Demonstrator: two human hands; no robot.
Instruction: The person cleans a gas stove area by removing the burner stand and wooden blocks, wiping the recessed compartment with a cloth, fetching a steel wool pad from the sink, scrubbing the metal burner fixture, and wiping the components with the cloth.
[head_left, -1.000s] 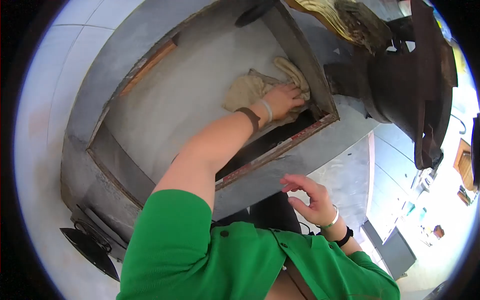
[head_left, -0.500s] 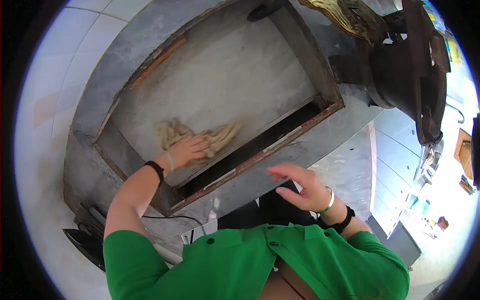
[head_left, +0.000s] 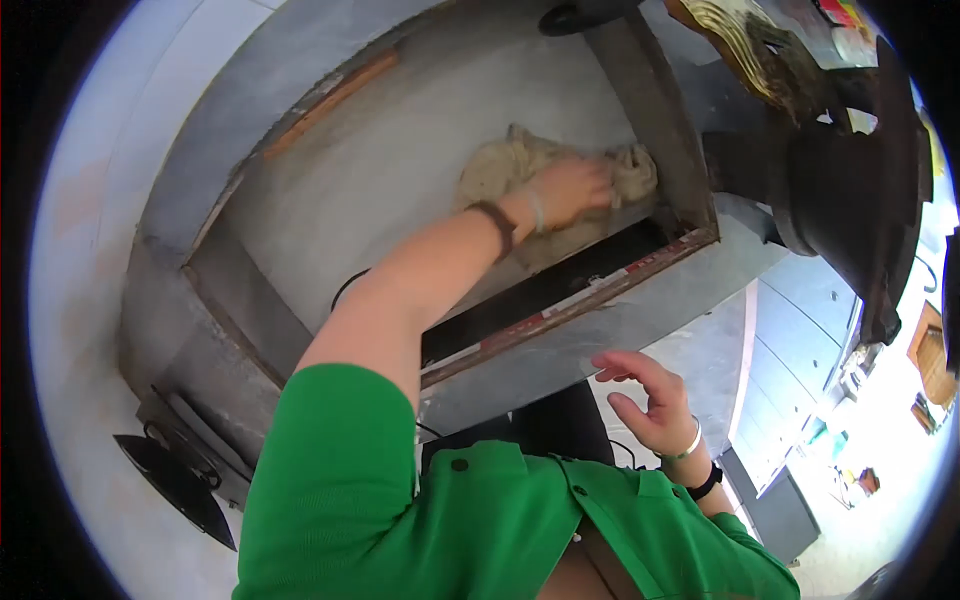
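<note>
A beige cloth (head_left: 490, 172) lies bunched and spread on the grey floor of a sunken recess (head_left: 380, 170), near its right end. My left hand (head_left: 575, 192) presses on the cloth with its fingers curled into it, slightly smeared by motion; cloth shows on both sides of the hand. My right hand (head_left: 650, 400) is held in the air in front of my body, near the recess's front ledge (head_left: 560, 345). Its fingers are bent and the thumb stands apart, with nothing between them.
A dark slot (head_left: 540, 300) runs along the recess's front edge. A rusty metal machine (head_left: 830, 190) stands at the right, by a rough piece of wood (head_left: 735, 45). An orange-brown strip (head_left: 330, 105) lines the back-left wall. A black clothes iron (head_left: 175, 490) is at lower left.
My left hand has swept the cloth rightward and away from me across the recess floor, to its right end. My right hand has shifted slightly right and down in view, still with nothing in it.
</note>
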